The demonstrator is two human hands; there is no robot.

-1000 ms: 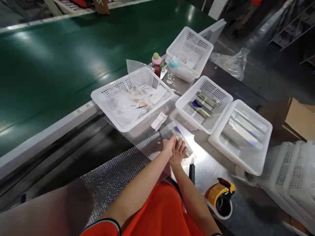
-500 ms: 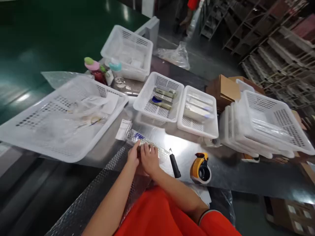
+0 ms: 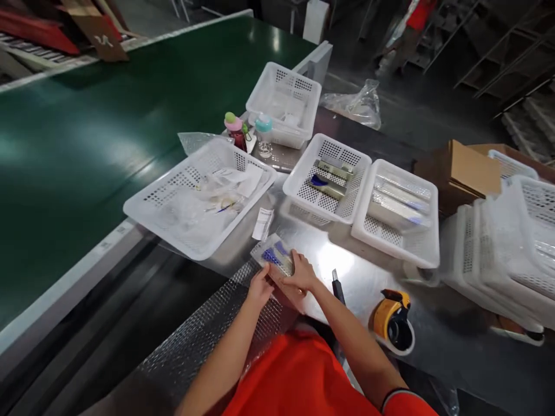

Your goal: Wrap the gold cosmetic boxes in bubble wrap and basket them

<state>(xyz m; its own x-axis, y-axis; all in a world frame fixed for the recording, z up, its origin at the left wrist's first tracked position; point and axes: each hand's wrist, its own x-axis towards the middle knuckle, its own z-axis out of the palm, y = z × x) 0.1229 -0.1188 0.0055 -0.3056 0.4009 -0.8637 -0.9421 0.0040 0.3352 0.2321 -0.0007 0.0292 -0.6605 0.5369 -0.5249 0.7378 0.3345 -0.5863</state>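
Observation:
Between my two hands is a flat, transparent-wrapped package (image 3: 274,254) with blue patches, resting at the near side of the metal table. My left hand (image 3: 261,286) grips its lower left edge with thumb and fingers. On the right side, my right hand (image 3: 302,273) is closed around the other edge. A sheet of bubble wrap (image 3: 208,320) runs from under the package down to the lower left. A printed paper slip (image 3: 263,224) lies just beyond it. Right of my right hand, a utility knife (image 3: 337,287) with its blade out lies near a yellow tape dispenser (image 3: 392,320).
A wide white basket (image 3: 173,231) of plastic bags stands left. Ahead, one white basket (image 3: 299,202) holds two greenish packs; another (image 3: 392,248) holds wrapped packs. Stacked baskets (image 3: 472,248) and a cardboard box (image 3: 472,167) stand right. Bottles (image 3: 264,136) stand behind; a green conveyor (image 3: 130,115) runs left.
My hands have moved apart to opposite sides of the package, and more of its blue-patched face shows. The view has swung left, so everything sits farther right.

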